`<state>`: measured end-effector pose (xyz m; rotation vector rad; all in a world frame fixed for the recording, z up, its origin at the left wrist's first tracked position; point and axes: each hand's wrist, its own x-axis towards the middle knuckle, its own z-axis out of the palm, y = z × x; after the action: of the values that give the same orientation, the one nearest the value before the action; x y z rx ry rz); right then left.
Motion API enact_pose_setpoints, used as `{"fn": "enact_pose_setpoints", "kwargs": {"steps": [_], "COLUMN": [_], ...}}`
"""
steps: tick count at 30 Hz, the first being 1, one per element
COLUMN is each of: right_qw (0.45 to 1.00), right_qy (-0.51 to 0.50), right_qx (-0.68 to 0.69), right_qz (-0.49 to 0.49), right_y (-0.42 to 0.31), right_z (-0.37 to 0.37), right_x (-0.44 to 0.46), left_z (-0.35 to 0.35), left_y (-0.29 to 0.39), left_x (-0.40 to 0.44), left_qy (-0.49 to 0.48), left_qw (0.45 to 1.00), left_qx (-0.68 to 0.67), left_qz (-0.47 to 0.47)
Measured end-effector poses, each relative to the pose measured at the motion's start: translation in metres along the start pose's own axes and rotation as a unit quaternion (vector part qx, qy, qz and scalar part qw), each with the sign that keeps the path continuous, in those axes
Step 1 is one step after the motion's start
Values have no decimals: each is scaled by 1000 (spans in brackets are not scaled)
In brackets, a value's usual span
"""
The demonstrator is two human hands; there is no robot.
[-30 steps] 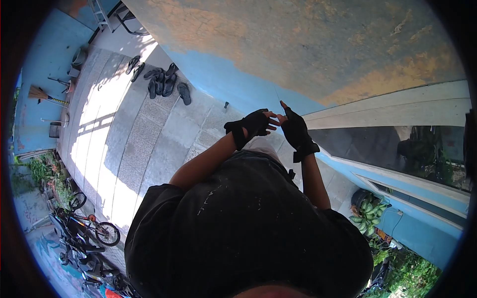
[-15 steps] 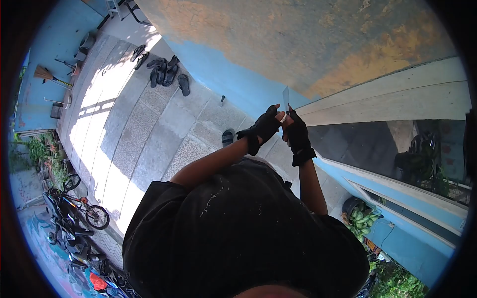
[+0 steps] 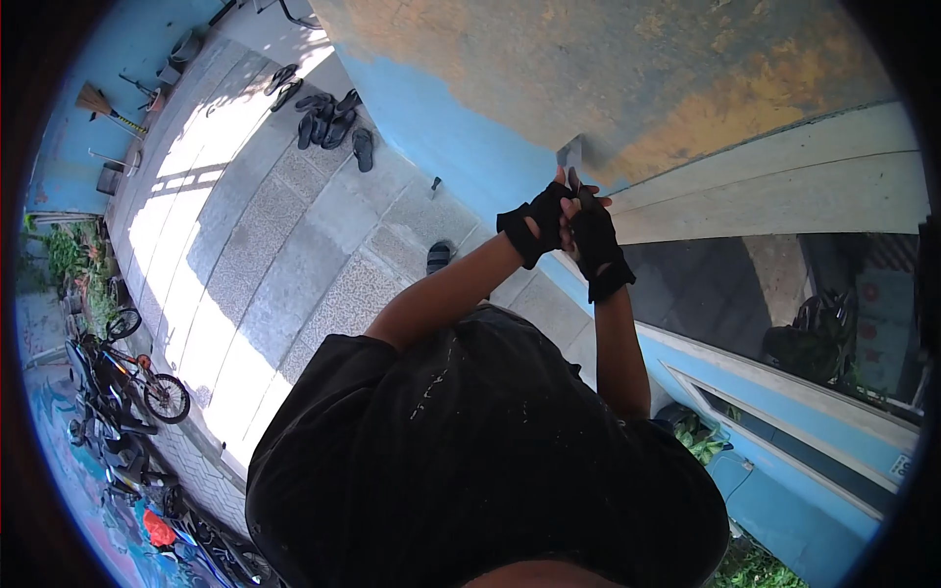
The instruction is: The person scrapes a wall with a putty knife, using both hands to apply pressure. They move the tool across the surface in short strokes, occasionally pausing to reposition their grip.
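A scraper [image 3: 570, 153] with a flat metal blade points up from between my two hands. Its blade lies against the wall [image 3: 480, 122], close to where the blue paint meets a bare grey and orange patch. My right hand [image 3: 594, 235], in a black fingerless glove, is closed around the scraper's handle, which is mostly hidden. My left hand [image 3: 545, 216], gloved the same way, is pressed up beside it with fingers closed at the base of the blade.
A pale wooden frame [image 3: 755, 181] and dark window glass [image 3: 706, 294] are at the right. Several dark sandals [image 3: 328, 122] lie on the tiled floor [image 3: 294, 265]. A broom [image 3: 98, 103] leans at the far left, above a bicycle [image 3: 147, 377]. A plant [image 3: 701, 443] stands lower right.
Both hands have moved upward toward the wall with the scraper. Its blade, earlier seen nearly edge-on, now shows its flat face against the wall. The camera view has shifted slightly.
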<state>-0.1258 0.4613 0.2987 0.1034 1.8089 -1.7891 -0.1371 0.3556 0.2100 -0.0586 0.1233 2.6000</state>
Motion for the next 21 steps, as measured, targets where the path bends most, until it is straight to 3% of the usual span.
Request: {"fn": "enact_pose_setpoints", "kwargs": {"steps": [4,6,9,10,12,14,16,18,21], "right_qw": [999,999,998,998,997,990,977,877,907], "right_qy": [-50,-17,22,23,39,51,61,80,80], "right_qx": [-20,29,27,21,-54,-132,-206,-453,-411], "right_qz": [3,15,50,55,32,23,10,-137,-44], "right_y": [-10,-18,-18,-17,-17,-18,-8,12,-4], "right_z": [-11,-6,-5,-5,-4,-2,-5,-13,3], "right_x": [10,7,13,15,18,21,33,48,33], "left_z": [-14,-18,-8,10,10,-8,-18,-21,-20], "left_y": [-2,-3,-4,-3,-3,-5,-2,0,2], "left_x": [25,33,31,28,32,42,45,43,38], "left_qy": [43,60,-14,42,97,42,36,29,31], "left_qw": [997,996,997,996,989,987,987,986,988], "left_qx": [52,53,27,-22,-78,-46,-76,-106,-102], "left_qz": [36,49,64,71,80,147,137,126,114]}}
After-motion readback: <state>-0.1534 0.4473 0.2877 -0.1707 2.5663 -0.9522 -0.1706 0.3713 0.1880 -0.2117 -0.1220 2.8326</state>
